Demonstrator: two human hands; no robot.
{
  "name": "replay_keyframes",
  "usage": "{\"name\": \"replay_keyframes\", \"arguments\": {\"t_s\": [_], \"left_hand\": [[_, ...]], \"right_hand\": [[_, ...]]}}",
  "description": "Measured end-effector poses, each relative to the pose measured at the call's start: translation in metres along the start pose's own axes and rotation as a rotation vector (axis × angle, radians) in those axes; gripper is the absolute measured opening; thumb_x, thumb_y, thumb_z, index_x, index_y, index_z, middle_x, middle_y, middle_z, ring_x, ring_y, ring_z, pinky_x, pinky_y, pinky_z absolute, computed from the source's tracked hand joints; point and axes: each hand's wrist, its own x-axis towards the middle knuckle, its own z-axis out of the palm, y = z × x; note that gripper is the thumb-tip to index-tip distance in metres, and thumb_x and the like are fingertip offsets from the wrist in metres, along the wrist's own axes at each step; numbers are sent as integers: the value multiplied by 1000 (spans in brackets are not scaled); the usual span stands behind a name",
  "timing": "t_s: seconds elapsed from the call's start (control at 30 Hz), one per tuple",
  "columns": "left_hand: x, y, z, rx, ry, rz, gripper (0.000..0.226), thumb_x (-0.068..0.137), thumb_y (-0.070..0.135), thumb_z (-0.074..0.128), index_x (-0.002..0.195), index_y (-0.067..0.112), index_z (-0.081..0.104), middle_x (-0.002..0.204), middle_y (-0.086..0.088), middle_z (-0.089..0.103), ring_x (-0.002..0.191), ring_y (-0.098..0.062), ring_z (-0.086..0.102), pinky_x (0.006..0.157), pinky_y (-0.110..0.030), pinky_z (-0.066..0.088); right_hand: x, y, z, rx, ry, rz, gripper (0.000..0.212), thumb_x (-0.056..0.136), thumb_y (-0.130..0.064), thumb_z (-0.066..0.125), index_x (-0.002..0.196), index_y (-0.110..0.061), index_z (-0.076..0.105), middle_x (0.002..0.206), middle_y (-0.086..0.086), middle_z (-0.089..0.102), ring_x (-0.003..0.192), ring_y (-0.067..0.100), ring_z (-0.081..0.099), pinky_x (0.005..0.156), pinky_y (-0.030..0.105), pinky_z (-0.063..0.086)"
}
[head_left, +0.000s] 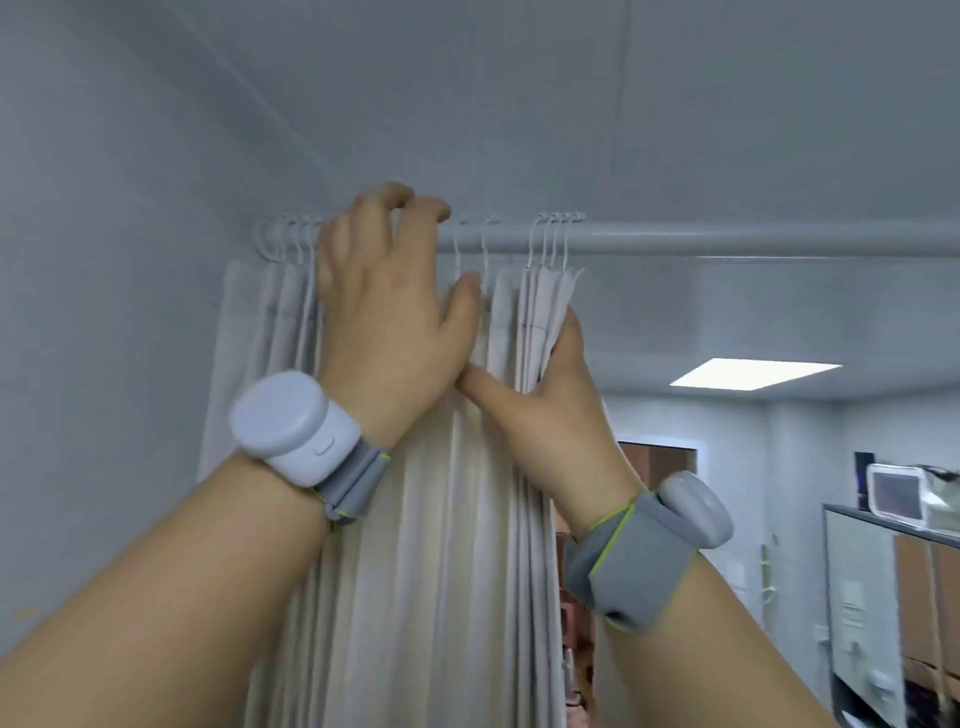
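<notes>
Curtain (415, 519) hangs bunched at the left end of the rod (727, 236), hooks (550, 239) seemingly all on (any loose one is hidden), left hand (384, 312) grip curled over the rod, right hand (550, 405) grip tight on the folds, so hanging looks nearly done.

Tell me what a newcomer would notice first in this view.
Two raised hands fill the centre. The left hand curls its fingers over the white curtain rod just under the ceiling, and the right hand grips a bunch of folds of the cream curtain just below its hooks. A bulky strapped wrist device sits on each arm, and a lit ceiling panel glows at the right.
</notes>
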Motion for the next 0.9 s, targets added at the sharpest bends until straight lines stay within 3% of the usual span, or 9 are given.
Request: {"name": "replay_keyframes", "arguments": {"t_s": [0.17,0.33,0.43,0.53,0.6,0.73,0.83,0.9], "left_hand": [[-54,-82,-30,134,-19,-322,62,85,37,49,138,8,38,146,-18,29,134,-36,27,113,-48,23],[-77,-98,-42,60,-26,-304,66,91,30,46,147,4,22,155,-18,13,144,-26,12,116,-27,9],[-88,-95,-39,-91,-74,-365,61,98,26,44,149,7,16,155,-11,18,144,-19,18,119,-28,15],[-98,-95,-33,-148,-72,-457,59,98,24,44,149,7,18,149,-9,28,139,-17,29,116,-32,25],[-103,-96,-26,-64,-72,-459,58,98,23,44,147,5,21,147,-12,29,137,-20,29,116,-29,22],[-107,-97,-17,88,-96,-396,41,94,19,48,133,6,43,146,-13,23,131,-22,24,107,-24,20],[-105,-96,-13,64,-89,-396,31,93,18,49,124,9,50,154,-12,14,139,-23,16,113,-32,20],[-102,-96,-14,29,-75,-417,39,93,17,50,131,9,45,156,-9,14,142,-22,15,117,-37,20]], "right_hand": [[-3,-15,77,54,-43,-21,112,62,-51,69,151,-27,5,144,-1,38,131,17,42,111,37,36],[-3,-13,115,137,-45,-26,110,73,-34,75,151,-30,-1,143,0,35,129,15,40,103,25,34],[-2,-13,125,179,-7,-31,112,69,-31,78,151,-31,1,141,-4,36,125,10,38,96,19,29],[-1,-12,131,178,6,-23,113,68,-28,79,151,-31,3,139,-4,36,122,8,37,93,17,28],[0,-8,133,173,14,-19,110,69,-26,77,151,-31,4,139,-4,37,121,10,39,93,19,30],[0,-5,135,196,18,-19,103,71,-19,67,150,-35,4,136,-3,40,119,15,45,92,26,38],[3,-8,148,272,-2,17,102,67,-29,69,147,-41,8,129,-2,49,113,17,54,97,39,47],[7,-13,160,325,-29,49,104,65,-37,72,146,-42,7,127,-1,51,111,18,57,97,39,48]]}}
